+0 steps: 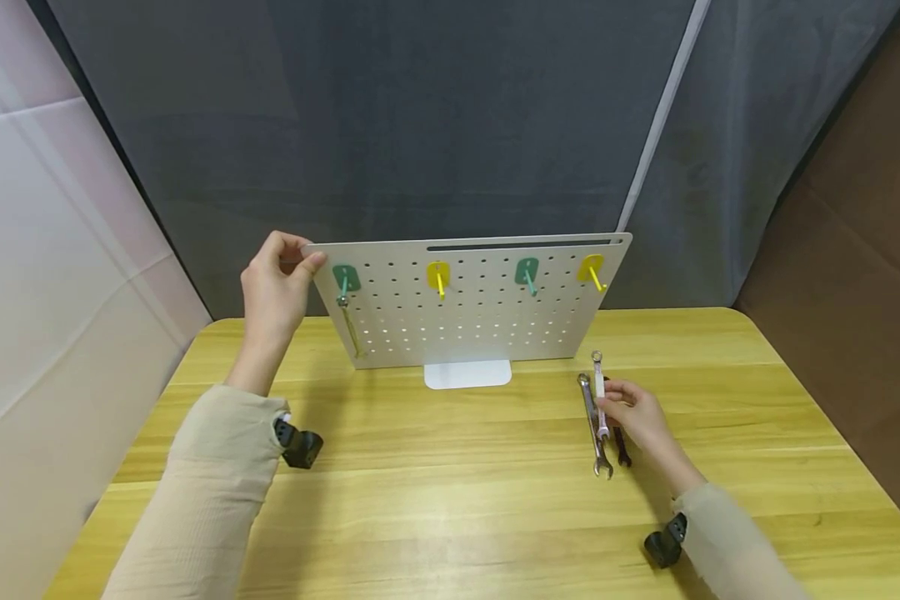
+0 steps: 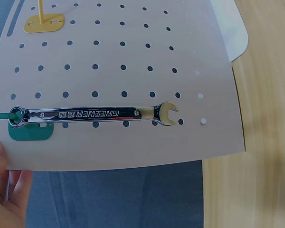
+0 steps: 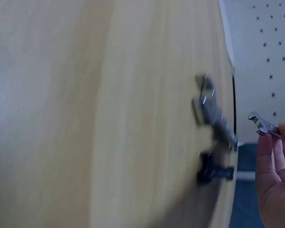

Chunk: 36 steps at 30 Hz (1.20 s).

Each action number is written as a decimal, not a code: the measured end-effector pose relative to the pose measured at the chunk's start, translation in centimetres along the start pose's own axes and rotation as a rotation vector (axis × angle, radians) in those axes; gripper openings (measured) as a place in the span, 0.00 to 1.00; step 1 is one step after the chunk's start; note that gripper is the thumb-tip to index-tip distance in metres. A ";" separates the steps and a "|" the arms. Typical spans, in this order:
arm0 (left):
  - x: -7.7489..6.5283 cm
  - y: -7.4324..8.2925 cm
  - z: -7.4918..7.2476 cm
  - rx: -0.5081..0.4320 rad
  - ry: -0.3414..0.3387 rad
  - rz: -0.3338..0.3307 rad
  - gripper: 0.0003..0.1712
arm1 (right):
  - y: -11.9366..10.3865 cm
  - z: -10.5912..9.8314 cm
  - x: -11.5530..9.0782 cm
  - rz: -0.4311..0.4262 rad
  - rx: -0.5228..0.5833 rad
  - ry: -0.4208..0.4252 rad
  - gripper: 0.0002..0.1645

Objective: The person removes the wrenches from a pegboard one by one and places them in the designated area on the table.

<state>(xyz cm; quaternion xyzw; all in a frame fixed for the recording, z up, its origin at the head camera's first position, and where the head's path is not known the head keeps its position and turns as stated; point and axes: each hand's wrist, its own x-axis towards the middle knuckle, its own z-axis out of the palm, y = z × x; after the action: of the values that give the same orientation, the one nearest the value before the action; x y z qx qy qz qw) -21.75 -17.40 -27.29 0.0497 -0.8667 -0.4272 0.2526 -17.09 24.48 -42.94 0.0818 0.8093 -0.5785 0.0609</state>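
My left hand [image 1: 276, 287] pinches the top left corner of a white pegboard [image 1: 401, 312] between thumb and fingers. A shiny combination wrench [image 2: 85, 114] hangs by its ring end from the leftmost green hook [image 1: 346, 279], its open end downward. Over the table at the right, my right hand [image 1: 637, 412] pinches another silver combination wrench [image 1: 600, 392], ring end away from me; in the right wrist view its open end shows beyond the fingertips. Beneath it on the table lie a silver wrench [image 1: 591, 417] and a dark wrench [image 1: 623, 451], which the hand partly hides in the head view.
The pegboard stands on a white base plate [image 1: 468, 375] on the wooden table [image 1: 435, 500]. Two yellow hooks, one of them the middle-left yellow hook [image 1: 438, 277], and a second green hook [image 1: 527, 273] hold nothing. A grey curtain [image 1: 420, 117] hangs behind.
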 end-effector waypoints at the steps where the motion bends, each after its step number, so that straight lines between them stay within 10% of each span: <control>1: 0.0 0.0 0.0 0.000 0.001 0.000 0.17 | 0.2 -0.3 0.0 0.004 -0.006 0.001 0.25; 36: 0.0 -0.1 0.0 -0.001 0.002 -0.005 0.17 | 2.8 -4.2 0.0 0.100 -0.208 -0.019 0.26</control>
<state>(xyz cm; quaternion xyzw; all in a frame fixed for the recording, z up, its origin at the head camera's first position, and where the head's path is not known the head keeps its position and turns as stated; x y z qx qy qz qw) -21.78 -17.43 -27.36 0.0523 -0.8661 -0.4282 0.2524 -16.54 29.37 -44.21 0.1098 0.8592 -0.4884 0.1057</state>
